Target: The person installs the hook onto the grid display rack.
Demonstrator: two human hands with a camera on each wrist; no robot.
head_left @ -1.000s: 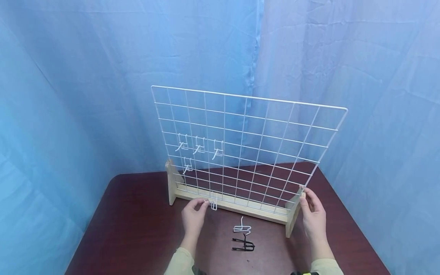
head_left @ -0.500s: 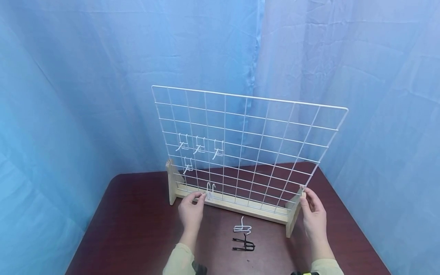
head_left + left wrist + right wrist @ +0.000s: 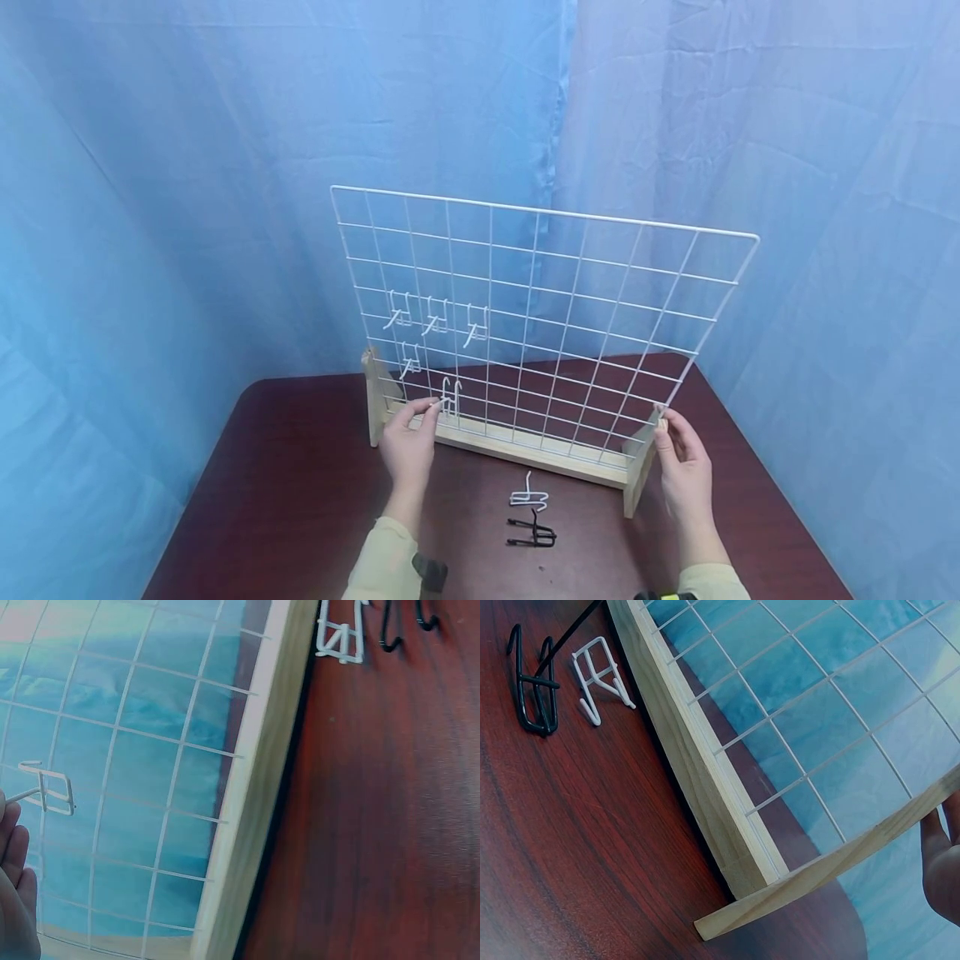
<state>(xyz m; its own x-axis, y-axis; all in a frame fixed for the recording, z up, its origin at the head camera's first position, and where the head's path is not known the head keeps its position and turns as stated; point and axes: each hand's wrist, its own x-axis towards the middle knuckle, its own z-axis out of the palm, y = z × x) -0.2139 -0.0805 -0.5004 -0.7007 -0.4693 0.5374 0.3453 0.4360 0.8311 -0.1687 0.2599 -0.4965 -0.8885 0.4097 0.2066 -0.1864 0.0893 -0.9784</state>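
Observation:
A white wire grid panel [image 3: 556, 327] stands in a pale wooden base [image 3: 517, 450]. My left hand [image 3: 408, 446] pinches the prong of a white wire hook [image 3: 451, 397] between thumb and fingers, its two bent ends pointing up in front of the grid's lower left part. In the left wrist view that hook [image 3: 56, 793] shows in front of the wires, and whether it touches them I cannot tell. My right hand [image 3: 686, 467] grips the top of the wooden side piece [image 3: 637, 475] at the grid's right end; that side piece partly hides it in the right wrist view.
Several white hooks [image 3: 433, 323] hang on the grid's left part. On the dark red table [image 3: 300, 500], in front of the base, lie a white hook [image 3: 529, 498] and a black hook [image 3: 532, 533]. Blue curtains [image 3: 247, 167] surround the table.
My left hand has moved up and to the left with the white hook, from the base's front edge to the grid's lower wires. My right hand has stayed on the side piece.

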